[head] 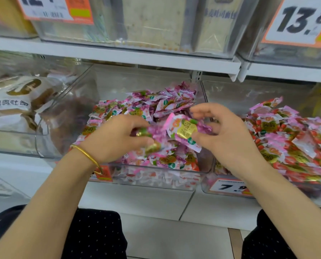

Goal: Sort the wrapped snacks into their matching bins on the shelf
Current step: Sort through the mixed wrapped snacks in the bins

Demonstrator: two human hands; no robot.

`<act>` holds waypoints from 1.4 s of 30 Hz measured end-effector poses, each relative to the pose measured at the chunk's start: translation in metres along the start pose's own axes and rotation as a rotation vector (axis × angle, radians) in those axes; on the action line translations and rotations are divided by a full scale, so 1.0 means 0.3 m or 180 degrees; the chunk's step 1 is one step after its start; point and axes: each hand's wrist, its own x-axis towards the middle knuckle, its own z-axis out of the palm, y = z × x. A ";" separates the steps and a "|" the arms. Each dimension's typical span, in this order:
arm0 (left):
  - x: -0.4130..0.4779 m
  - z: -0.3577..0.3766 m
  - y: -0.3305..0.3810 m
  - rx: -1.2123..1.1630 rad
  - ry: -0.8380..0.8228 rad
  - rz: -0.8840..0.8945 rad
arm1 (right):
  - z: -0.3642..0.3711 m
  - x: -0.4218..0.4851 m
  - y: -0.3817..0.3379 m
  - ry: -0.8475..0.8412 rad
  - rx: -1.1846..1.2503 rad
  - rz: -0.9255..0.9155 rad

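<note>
While the left hand (114,140) is gripping snacks (148,142) over the middle bin (156,177) near the front edge of the shelf (137,200), the right hand (228,141) is pinching a pink packet (184,129).

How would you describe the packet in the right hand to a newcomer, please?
Find the middle bin on the lower shelf, heaped with pink packets. Over it, the right hand pinches one packet. Unlike its neighbours, it is off the heap, gold label showing.

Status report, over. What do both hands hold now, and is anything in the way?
Left hand grips blurred purple packets; right hand holds one pink packet. Both above the middle bin. Nothing seen in the way.
</note>
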 end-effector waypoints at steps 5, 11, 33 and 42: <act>0.002 0.015 0.055 -0.1522 0.0568 -0.0421 | 0.011 -0.015 -0.014 0.0124 0.2171 0.1020; 0.026 0.096 0.186 -0.2696 0.0708 -0.0525 | 0.001 -0.060 -0.007 0.0105 0.2097 0.1143; 0.272 0.288 0.155 0.0155 0.0729 0.0225 | -0.220 0.423 0.299 0.0700 0.0783 0.2055; 0.267 0.287 0.136 -0.0094 0.0734 0.0277 | -0.169 0.501 0.356 0.0041 -0.0916 0.1673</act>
